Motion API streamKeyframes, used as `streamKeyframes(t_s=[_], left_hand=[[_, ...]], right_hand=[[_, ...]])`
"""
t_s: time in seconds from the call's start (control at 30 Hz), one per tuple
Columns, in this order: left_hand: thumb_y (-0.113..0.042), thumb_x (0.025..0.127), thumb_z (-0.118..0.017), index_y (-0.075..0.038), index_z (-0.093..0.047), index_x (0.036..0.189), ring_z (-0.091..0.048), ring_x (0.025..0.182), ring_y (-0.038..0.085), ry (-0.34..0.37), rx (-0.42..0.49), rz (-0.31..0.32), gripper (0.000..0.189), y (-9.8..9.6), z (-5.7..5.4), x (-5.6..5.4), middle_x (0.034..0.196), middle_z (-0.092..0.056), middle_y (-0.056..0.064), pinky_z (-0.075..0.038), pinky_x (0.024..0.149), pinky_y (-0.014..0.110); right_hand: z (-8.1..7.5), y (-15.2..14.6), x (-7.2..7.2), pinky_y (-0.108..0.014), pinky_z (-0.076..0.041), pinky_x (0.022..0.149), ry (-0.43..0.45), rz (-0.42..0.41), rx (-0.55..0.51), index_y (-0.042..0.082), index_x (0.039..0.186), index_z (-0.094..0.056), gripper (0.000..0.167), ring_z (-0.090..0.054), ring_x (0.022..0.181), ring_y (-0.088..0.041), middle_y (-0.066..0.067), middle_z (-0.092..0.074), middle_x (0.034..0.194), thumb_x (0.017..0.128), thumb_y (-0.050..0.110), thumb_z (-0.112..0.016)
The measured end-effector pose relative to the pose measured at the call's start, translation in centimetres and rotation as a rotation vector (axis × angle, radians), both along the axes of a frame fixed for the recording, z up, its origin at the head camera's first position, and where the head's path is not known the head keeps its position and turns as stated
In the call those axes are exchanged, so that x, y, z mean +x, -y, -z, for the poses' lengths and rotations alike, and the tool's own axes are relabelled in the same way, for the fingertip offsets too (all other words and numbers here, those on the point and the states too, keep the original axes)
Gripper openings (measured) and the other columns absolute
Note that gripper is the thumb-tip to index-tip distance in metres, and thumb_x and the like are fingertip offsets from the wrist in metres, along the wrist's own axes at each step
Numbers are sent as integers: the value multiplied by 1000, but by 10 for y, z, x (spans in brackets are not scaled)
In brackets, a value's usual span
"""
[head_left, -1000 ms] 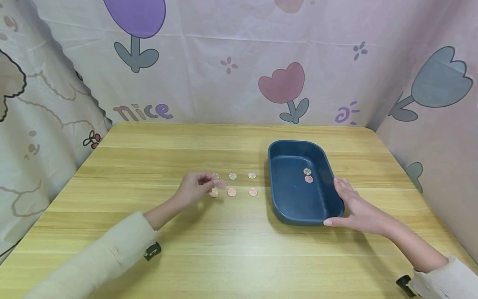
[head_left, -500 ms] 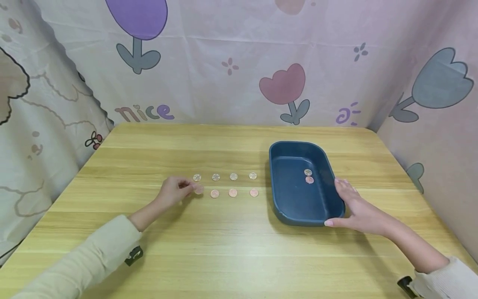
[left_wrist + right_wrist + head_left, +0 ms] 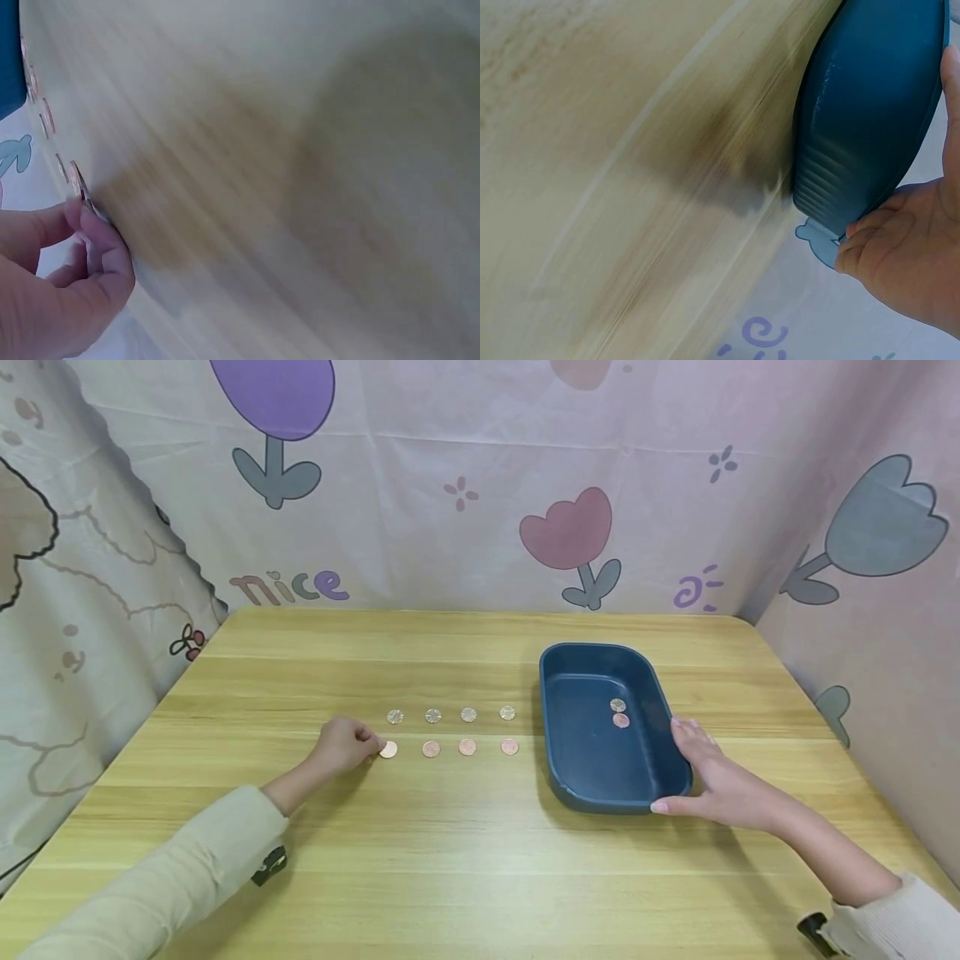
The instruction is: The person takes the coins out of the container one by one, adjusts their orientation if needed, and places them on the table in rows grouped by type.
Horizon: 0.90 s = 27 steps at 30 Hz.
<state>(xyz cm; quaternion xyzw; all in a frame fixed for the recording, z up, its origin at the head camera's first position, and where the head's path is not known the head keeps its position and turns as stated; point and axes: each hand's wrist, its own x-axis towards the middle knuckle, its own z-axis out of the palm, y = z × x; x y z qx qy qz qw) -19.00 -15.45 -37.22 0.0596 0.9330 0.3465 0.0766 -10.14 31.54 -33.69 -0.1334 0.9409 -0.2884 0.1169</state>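
In the head view, two rows of coins lie on the wooden table: a gold-toned back row point(image 3: 432, 716) and a copper-toned front row point(image 3: 467, 747). My left hand point(image 3: 347, 745) is at the left end of the front row, its thumb and finger pinching the edge of the end coin point(image 3: 388, 749). The left wrist view shows the fingertips closed at this coin's edge. My right hand point(image 3: 723, 781) grips the near right corner of a dark blue rectangular bin point(image 3: 566, 789), thumb on the front and fingers along the side. Two coins point(image 3: 619, 713) lie inside the bin.
The wooden table point(image 3: 450, 877) reaches back to a curtain point(image 3: 420, 543) printed with flowers. The bin stands just right of the coin rows. Further curtains hang along both sides of the table.
My left hand has carried a copper-toned coin leftward and lowered it to the front row's left end. The gold-toned coin behind it has come into view. The right hand and bin stay put.
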Motion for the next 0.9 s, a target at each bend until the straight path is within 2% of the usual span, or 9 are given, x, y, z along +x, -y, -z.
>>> streamKeyframes(t_s=[0.2,0.37,0.6,0.77,0.9], left_hand=[[-3,85,-61,3,-61,60,-38,45,5,-20,-18,-2,25,-4,-2,3,56,-63,9,-28,43,14],[-3,85,-61,7,-63,71,-45,48,7,-73,-11,-23,17,-5,-6,3,62,-63,13,-36,44,15],[-10,87,-62,7,-65,85,-60,60,21,-206,85,-40,17,-17,-24,-1,75,-65,20,-43,51,16],[-10,88,-62,5,-65,89,-63,70,29,-228,172,-49,15,-36,-36,0,80,-66,21,-46,56,14],[-12,88,-63,5,-65,90,-63,67,23,-220,252,-64,17,-56,-44,0,83,-66,22,-47,56,14]], right_hand=[[0,-1,0,-73,-10,100,3,2,0,-4,146,1,114,10,140,-44,-25,5,154,75,43,-74],[0,-1,0,-72,-9,100,3,0,-4,-4,146,1,113,11,140,-44,-25,5,154,75,43,-74],[0,0,-1,-72,-8,101,3,1,2,-3,146,2,114,11,140,-44,-25,5,153,75,44,-74],[0,1,-1,-72,-9,100,12,0,0,-3,146,3,114,11,140,-44,-24,6,154,75,44,-73],[-1,0,-1,-73,-10,99,12,1,5,-2,146,3,114,11,140,-44,-24,6,154,75,44,-73]])
